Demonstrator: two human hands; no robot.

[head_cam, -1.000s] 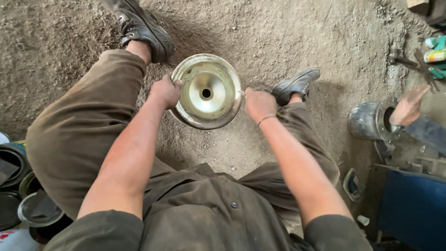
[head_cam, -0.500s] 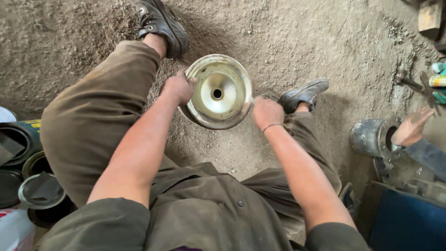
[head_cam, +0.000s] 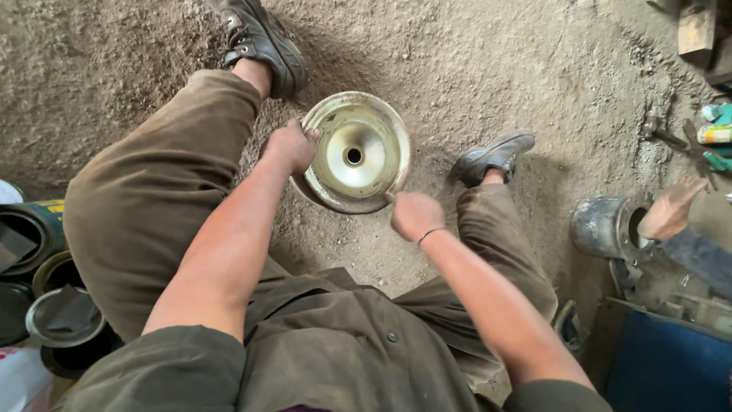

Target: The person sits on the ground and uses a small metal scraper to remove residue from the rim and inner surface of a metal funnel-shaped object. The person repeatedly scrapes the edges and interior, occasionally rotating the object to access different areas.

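Pale, brassy metal fills the middle of my view: a round metal disc with a funnel-shaped centre and a small hole, held above the dirt floor between the knees. The fingers of my left hand curl over the disc's left rim and grip it. The right hand sits at the lower right rim, closed in a loose fist; it touches the edge there, but I cannot tell whether it truly clasps it. A thin band circles that wrist.

Beyond the hands, one dark shoe is planted past the disc at the upper left, and a grey shoe lies to its right. At the left edge stand round tins, dark inside, one with a yellow-and-green wrapper. At the far right, another person's hand rests on the mouth of a grey metal canister, next to a blue box. Green and yellow packets lie by the right border.
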